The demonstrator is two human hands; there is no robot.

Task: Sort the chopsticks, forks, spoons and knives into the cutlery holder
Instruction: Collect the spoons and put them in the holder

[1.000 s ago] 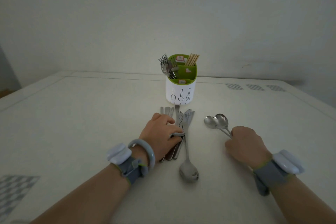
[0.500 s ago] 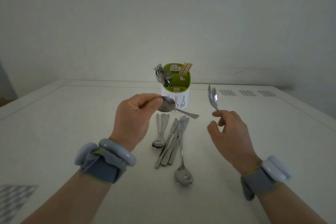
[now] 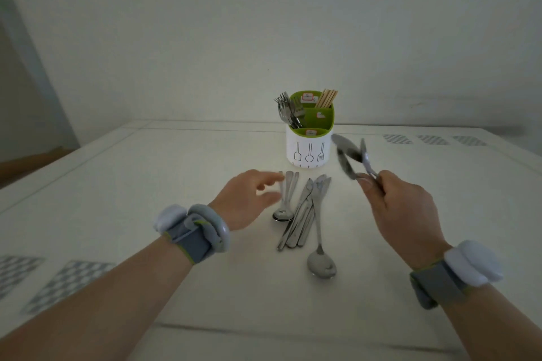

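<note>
The white and green cutlery holder stands at the table's middle, with forks in its left compartment and chopsticks at the back right. My right hand grips a bunch of spoons by their handles, bowls raised just right of the holder. My left hand hovers with fingers apart, empty, beside small spoons lying on the table. Several knives lie in a bundle to their right, and one large spoon lies nearest me.
The white table carries checkered marker patches at the far right and at the near left. A plain wall rises behind the holder.
The spoon my left hand held has passed to my right hand, which now holds the bunch near the holder. My left hand has dropped, empty, towards the small spoons.
</note>
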